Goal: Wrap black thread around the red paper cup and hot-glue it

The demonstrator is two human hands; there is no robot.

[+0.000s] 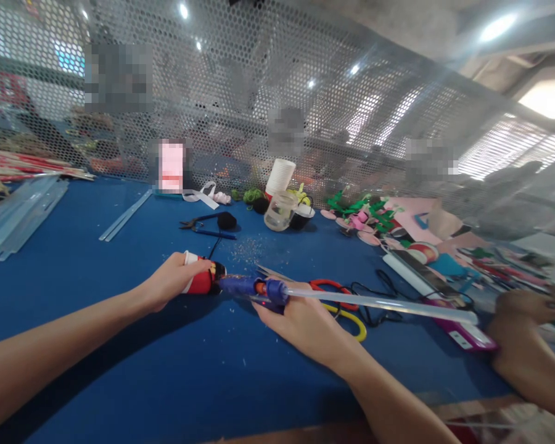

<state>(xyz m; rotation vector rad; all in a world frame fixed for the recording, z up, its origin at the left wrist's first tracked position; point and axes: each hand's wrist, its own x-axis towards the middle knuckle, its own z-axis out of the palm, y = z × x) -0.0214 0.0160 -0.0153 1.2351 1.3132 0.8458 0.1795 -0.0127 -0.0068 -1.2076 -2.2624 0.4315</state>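
Note:
My left hand (pixel 173 279) is wrapped round a small red-and-white paper cup (pixel 198 282), tipped on its side, with black yarn about its right end. A strand of that yarn runs back to a black yarn ball (pixel 226 221). In my right hand (pixel 300 314) is a blue glue gun (pixel 245 286), its nozzle at the cup's dark end; whether it touches I cannot tell. A long clear glue stick (pixel 388 303) sticks out of the gun's rear. Behind my right hand lie scissors (pixel 358 324) with red and yellow handles, partly hidden.
Pliers (pixel 194 224) lie near the black ball. Stacked white cups (pixel 280 176) and a clear plastic cup (pixel 281 213) stand at the back. Glue sticks (pixel 23 213) lie left, craft pieces (pixel 365 216) right. Another person's hand (pixel 522 314) is at far right; perforated metal mesh (pixel 231 92) rises behind.

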